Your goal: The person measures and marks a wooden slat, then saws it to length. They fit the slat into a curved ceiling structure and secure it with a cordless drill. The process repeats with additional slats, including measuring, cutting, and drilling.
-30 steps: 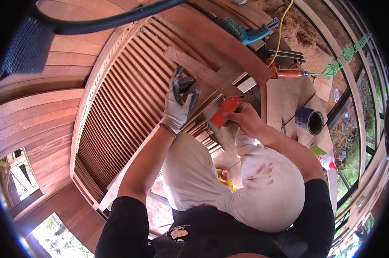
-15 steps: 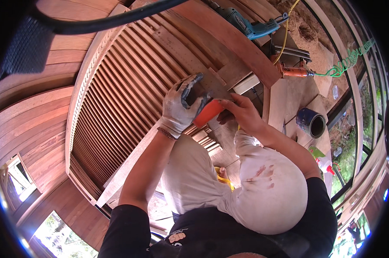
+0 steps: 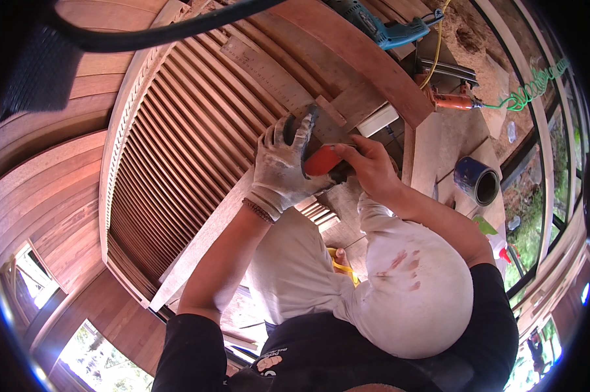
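Plank walls (image 3: pixel 63 209) curve along the left, and a bank of slats (image 3: pixel 177 140) fills the space beside them. Just off the slats' right side, the red piece (image 3: pixel 321 161) sits between both hands. The bare right hand (image 3: pixel 376 173) pinches its right end, thumb on top. The gloved left hand (image 3: pixel 278 166) curves about the other end, thumb and forefinger parted; I cannot tell whether it grasps the piece. The step in hand looks like adjusting or passing the piece between the hands; the next move would call for a firm hold from one side before the other lets go. Beyond, a speckled strip (image 3: pixel 259 62) lies over the slats, with a curved board (image 3: pixel 357 52) and a drill (image 3: pixel 399 34) on the far right. Right of the hands, a blue can (image 3: pixel 468 176) shows an open, dark mouth, its contents not visible. Nearer is a white bottle (image 3: pixel 498 245) with a red cap; what it holds cannot be told.
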